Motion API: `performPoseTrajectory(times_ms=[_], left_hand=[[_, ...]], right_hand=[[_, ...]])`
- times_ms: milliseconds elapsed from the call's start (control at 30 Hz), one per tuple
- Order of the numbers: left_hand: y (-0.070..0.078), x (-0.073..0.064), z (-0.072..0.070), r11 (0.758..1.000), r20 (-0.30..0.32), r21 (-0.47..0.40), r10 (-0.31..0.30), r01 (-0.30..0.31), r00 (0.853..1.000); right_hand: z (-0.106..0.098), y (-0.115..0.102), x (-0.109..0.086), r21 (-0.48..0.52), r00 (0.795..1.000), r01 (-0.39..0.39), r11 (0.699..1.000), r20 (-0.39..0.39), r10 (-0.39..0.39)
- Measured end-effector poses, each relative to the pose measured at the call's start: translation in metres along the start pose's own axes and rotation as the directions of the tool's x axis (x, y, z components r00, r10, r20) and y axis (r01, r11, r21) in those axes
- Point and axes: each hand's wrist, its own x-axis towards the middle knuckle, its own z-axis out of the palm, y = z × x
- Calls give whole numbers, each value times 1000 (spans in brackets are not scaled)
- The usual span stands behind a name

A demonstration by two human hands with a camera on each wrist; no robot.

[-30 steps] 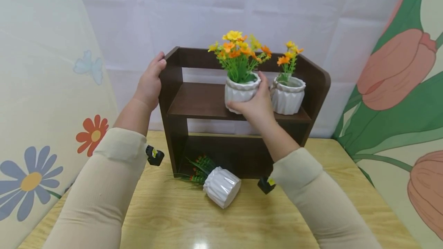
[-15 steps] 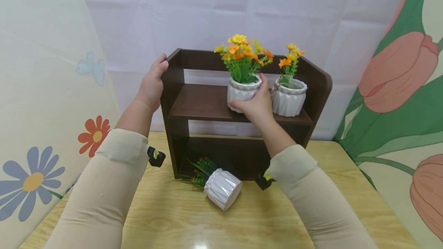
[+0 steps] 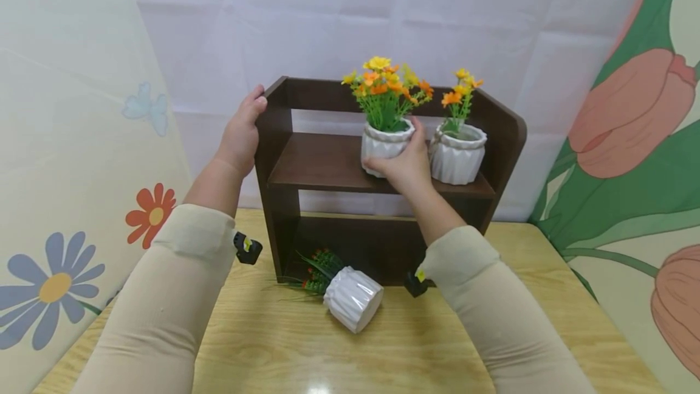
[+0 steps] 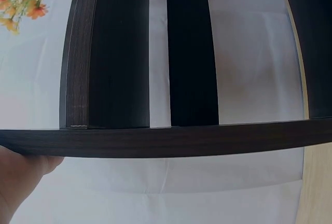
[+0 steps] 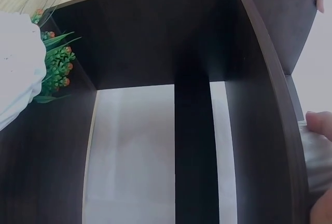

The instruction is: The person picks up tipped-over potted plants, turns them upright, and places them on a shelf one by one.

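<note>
In the head view my right hand (image 3: 407, 166) holds a white ribbed flowerpot (image 3: 377, 145) with yellow and orange flowers, thumb in front and fingers round its right side. The pot stands upright at the upper board of a dark brown shelf (image 3: 322, 160); the right wrist view shows only part of that hand (image 5: 322, 125). My left hand (image 3: 240, 129) grips the shelf's left side panel near its top, with fingertips at the edge. In the left wrist view, this hand (image 4: 23, 175) lies against the panel's outer face.
A second white pot (image 3: 458, 157) with orange and yellow flowers stands upright on the upper board, at the right. Another white pot (image 3: 352, 300) lies tipped over on the wooden table (image 3: 273, 345), its red-dotted greenery (image 3: 319, 269) reaching into the lower compartment. White cloth (image 3: 306, 17) hangs behind.
The head view has shifted slightly, so everything sits a little lower and further right. The held flowerpot has moved slightly right along the upper board; the left hand keeps its place on the shelf.
</note>
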Motion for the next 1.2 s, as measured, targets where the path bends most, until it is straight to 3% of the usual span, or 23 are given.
performPoseTrajectory(times_ms=[633,1200], left_hand=[[7,-5,-3,999,-6,37,5,-4,1000],[9,-8,-4,1000,4,4,4,-4,1000]], right_hand=[[1,-4,-6,1,1000,6,1000,-7,-6],[-4,-7,-10,-2,999,-22,1000,43,22]])
